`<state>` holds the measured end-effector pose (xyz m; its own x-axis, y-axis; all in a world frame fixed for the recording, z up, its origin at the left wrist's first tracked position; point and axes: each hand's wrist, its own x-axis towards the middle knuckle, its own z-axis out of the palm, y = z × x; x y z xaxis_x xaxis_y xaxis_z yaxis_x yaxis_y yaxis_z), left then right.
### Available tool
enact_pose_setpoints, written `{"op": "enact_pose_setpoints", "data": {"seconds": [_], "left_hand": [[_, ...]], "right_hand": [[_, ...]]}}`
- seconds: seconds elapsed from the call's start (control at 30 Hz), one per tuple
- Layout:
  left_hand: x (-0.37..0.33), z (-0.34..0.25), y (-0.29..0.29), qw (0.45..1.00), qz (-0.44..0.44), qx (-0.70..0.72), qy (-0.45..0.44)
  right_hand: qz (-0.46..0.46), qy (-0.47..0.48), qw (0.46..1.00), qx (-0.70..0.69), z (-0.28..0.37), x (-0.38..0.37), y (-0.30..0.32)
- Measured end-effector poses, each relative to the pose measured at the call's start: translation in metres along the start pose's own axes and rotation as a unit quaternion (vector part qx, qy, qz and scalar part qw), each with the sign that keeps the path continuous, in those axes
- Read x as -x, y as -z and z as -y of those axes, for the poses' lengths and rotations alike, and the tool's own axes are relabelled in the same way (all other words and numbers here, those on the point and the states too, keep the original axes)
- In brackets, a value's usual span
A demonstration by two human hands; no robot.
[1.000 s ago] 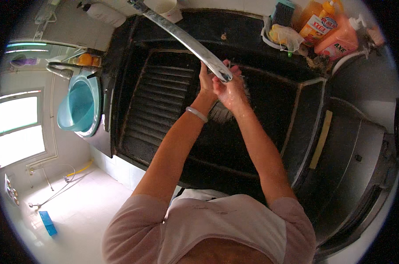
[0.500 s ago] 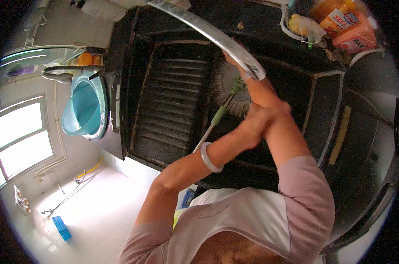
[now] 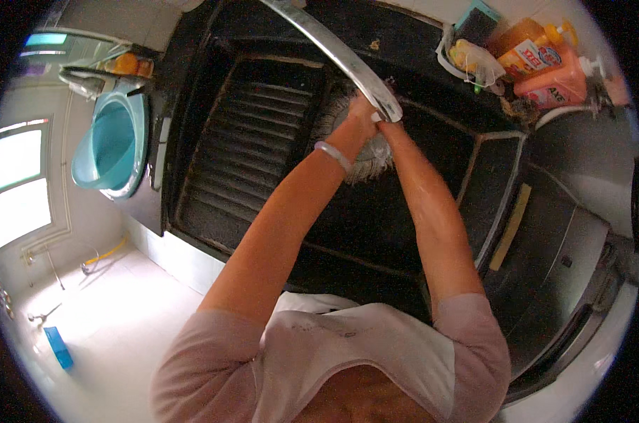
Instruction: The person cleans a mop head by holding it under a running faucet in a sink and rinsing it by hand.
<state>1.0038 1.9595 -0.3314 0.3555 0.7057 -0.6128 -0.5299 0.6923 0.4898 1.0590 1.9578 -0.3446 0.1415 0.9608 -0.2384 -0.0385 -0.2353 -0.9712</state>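
Note:
A round mop head (image 3: 369, 168) with grey-white strings lies in the black sink, below the end of a chrome faucet (image 3: 340, 60). My left hand (image 3: 360, 114), with a pale bangle at its wrist, is closed on the mop head, its fingertips hidden. Close beside it, my right hand (image 3: 388, 129) reaches in under the faucet tip; the spout covers most of it and its fingers do not show. Strings hang out below both hands. The mop's handle is out of sight.
The black sink has a ribbed drainboard (image 3: 252, 134) on its left. Soap bottles (image 3: 555, 84) and a small basket (image 3: 467, 62) stand at the back right. Farther left are a teal basin (image 3: 108, 151) and a blue box (image 3: 58, 347) on the floor.
My left hand has left my right forearm and moved up to the mop head beside my right hand. The mop's green-and-metal handle has gone from sight. The view has shifted slightly.

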Motion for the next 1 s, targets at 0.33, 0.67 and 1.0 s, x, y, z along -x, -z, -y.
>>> {"op": "enact_pose_setpoints", "data": {"seconds": [0.33,0.67,1.0], "left_hand": [[-0.03,0.024,0.023,0.655,0.085,0.693,0.29],[-0.05,0.047,0.036,0.276,-0.061,0.875,0.393],[-0.033,0.046,0.014,-0.091,-0.125,0.914,0.374]], "right_hand": [[-0.115,0.338,0.906,0.229,0.026,0.073,0.017],[-0.039,0.461,0.819,0.34,0.053,0.089,0.007],[0.041,0.521,0.845,0.113,0.091,0.137,-0.042]]}}
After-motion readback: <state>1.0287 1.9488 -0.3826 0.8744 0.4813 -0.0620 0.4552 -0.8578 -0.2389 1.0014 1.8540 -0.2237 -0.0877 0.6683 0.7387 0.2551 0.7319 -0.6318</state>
